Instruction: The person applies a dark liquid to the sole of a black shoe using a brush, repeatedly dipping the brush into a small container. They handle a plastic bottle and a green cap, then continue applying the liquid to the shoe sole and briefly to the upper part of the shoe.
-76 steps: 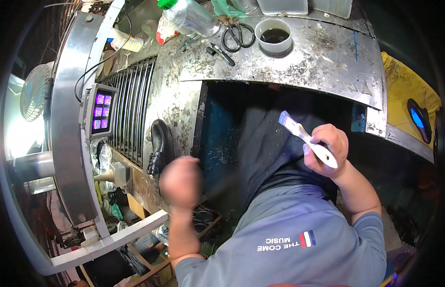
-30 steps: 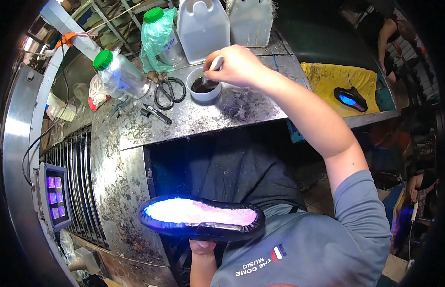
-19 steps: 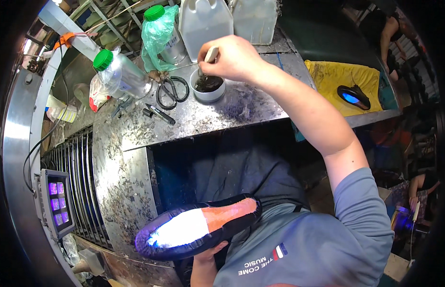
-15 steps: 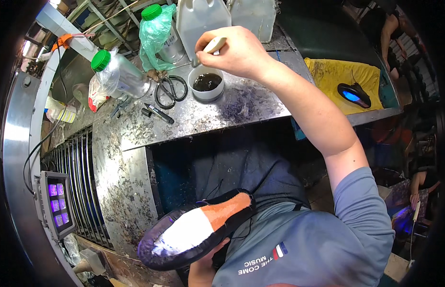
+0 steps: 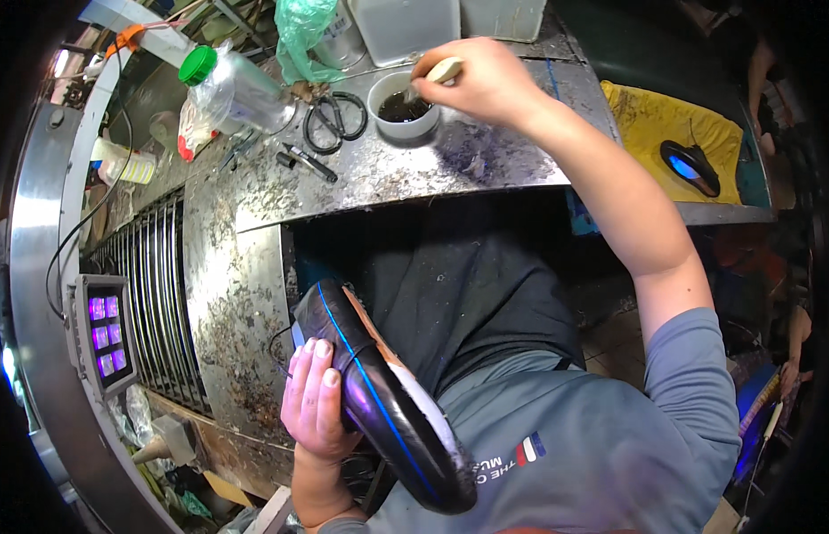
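My left hand (image 5: 315, 392) is closed round a black, unsoled shoe (image 5: 379, 400) above my lap. The shoe lies on its side, with a blue line running along its wall. Part of its underside shows, brown at one end and white at the other. My right hand (image 5: 477, 84) grips the pale handle of a brush (image 5: 446, 70) over a white cup (image 5: 403, 132) of dark liquid on the bench. The brush's lower end reaches into the cup, its bristles hard to make out.
Black-handled scissors (image 5: 335, 123) and a black marker (image 5: 309, 164) lie left of the cup. Behind stand a green-capped bottle (image 5: 241, 93) and white containers (image 5: 407, 31). A purple-lit lamp (image 5: 106, 335) is at left. Another shoe (image 5: 690, 167) rests on yellow cloth (image 5: 646, 133) at right.
The shoe has turned from underside up onto its side, and my left hand's fingers now show. My right hand has brought the brush from the cup's rim down into it. The view has shifted.
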The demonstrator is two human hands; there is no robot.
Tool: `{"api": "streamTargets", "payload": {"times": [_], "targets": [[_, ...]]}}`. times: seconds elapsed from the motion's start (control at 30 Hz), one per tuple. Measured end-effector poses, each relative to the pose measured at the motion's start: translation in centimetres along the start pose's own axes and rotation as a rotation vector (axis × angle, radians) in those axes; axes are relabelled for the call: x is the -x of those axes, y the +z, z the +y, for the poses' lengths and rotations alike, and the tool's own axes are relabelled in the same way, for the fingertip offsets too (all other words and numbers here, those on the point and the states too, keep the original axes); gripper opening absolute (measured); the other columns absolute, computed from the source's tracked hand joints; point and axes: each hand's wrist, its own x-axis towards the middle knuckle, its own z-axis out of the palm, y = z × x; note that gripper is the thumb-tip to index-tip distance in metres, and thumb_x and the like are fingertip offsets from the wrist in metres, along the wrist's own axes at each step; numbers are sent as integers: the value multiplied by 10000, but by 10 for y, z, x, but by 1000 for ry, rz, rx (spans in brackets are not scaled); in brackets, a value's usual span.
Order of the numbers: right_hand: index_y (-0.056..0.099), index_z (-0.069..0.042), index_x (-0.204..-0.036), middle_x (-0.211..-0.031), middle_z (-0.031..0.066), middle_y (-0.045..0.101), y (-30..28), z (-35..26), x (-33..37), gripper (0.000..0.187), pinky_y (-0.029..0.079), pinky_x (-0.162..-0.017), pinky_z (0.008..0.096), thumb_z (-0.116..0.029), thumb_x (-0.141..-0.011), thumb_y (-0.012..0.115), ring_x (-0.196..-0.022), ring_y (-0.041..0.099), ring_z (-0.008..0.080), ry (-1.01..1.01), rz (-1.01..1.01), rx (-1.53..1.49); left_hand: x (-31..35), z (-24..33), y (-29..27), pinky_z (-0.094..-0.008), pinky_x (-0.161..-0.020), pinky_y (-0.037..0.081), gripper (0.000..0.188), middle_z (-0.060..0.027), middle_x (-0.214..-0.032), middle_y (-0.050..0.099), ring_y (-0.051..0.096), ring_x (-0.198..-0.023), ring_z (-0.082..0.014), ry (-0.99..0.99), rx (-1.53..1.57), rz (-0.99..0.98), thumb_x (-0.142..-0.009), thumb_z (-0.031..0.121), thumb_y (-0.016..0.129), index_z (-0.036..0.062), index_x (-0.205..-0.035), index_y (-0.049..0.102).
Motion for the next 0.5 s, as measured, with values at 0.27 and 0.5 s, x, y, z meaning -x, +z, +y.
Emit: {"api": "streamTargets", "payload": {"times": [0.27,0.5], "targets": [[751,-48,-1056,-931,43,748,-5,-12,13,234,537,-755,250,-227,-906,763,-856,694,125,17,-48,-79,-5,-4,-16,-575,-945,549,276,-260,-1227,660,661,-1114,-443,97,-58,-71,-999,48,545,13,-1271,507],[762,-50,-1044,-908,24,749,-2,-11,18,204,521,-713,239,-206,-913,752,-812,681,98,-71,-7,-37,-6,-4,-18,-574,-932,559,280,-258,-1226,657,657,-1110,-434,120,-115,-83,-1004,56,548,14,-1277,504]]}}
